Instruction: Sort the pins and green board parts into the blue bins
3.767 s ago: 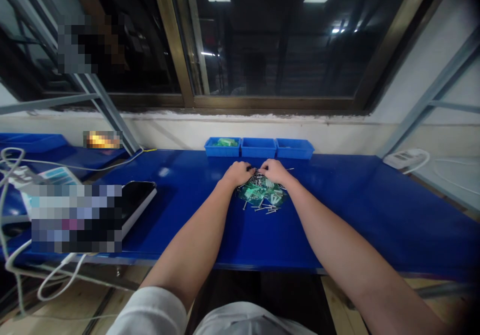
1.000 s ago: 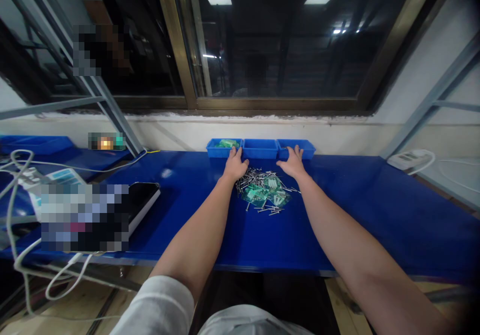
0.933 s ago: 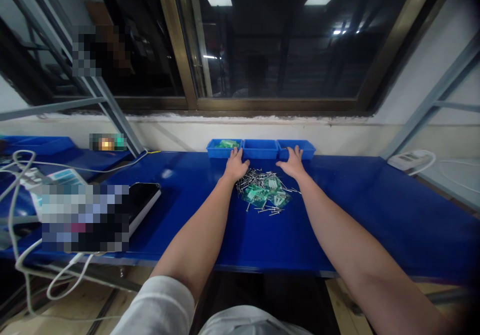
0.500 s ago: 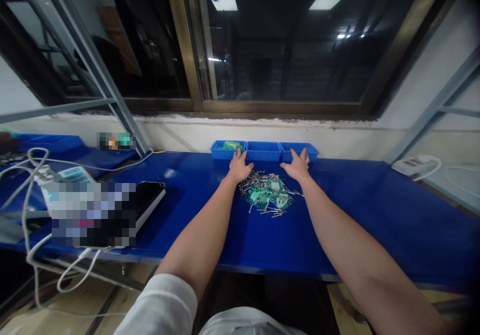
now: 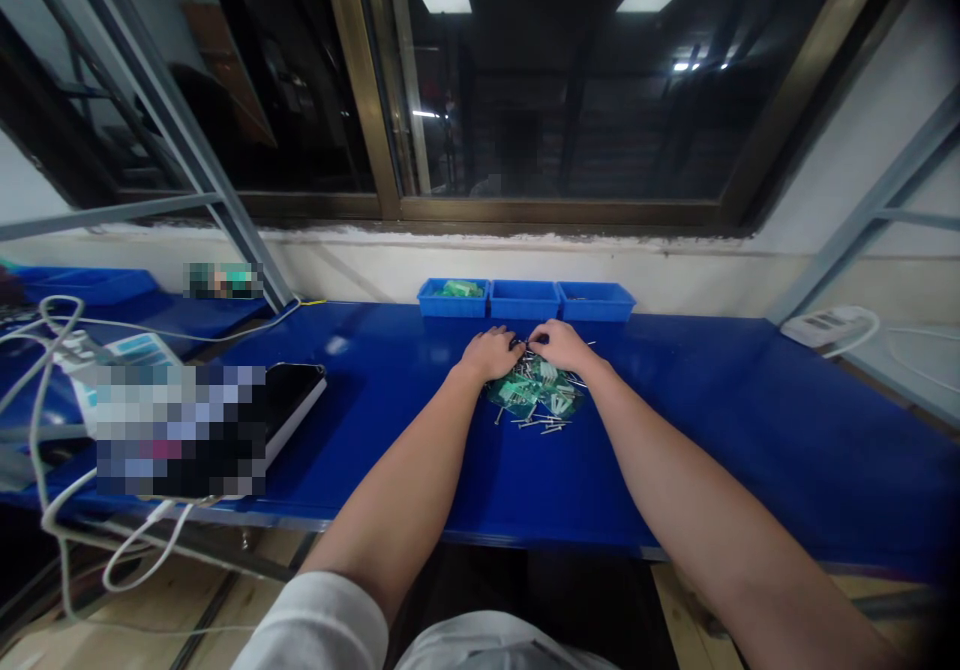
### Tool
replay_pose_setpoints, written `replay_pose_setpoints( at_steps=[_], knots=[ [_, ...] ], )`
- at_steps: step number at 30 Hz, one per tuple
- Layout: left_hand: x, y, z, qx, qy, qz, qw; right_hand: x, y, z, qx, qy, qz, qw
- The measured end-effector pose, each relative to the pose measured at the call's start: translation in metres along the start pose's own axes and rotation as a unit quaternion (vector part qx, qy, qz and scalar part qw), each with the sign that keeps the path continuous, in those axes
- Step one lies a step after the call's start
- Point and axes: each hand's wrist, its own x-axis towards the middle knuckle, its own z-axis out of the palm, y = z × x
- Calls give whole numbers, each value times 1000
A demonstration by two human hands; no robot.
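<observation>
On the blue table lies a pile of long metal screws or nails (image 5: 529, 422) mixed with small clear green bags (image 5: 540, 388) that hold pale pieces. My left hand (image 5: 491, 355) is at the pile's far left side, its fingers bent down and drawn together among the metal pieces. Facing it from the right, my right hand (image 5: 561, 344) pinches at the back of the pile. The fingertips of both hands nearly meet, and whatever they grip is hidden.
Three blue bins stand along the wall: the left bin (image 5: 454, 302) holds green bags, the middle bin (image 5: 524, 302) shows a bare floor, and the right bin (image 5: 596, 304) contains a few small dark pieces. A black-topped device (image 5: 296, 390) with white cables (image 5: 71, 510) lies left. A white power strip (image 5: 829, 325) is right.
Both hands have come back from the bins to the pile and moved towards each other. Their fingers, spread before, are now bent together at the metal pieces.
</observation>
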Motion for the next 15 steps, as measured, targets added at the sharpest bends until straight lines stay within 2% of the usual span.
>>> replay_pose_setpoints(
  at_steps=[5,15],
  knots=[
    [1,0,0,-15,13,11,1000,3,-3,2,-6,-11,-20,1000],
    [-2,2,-4,-6,18,23,1000,3,-8,0,-39,-51,8,998]
  ],
)
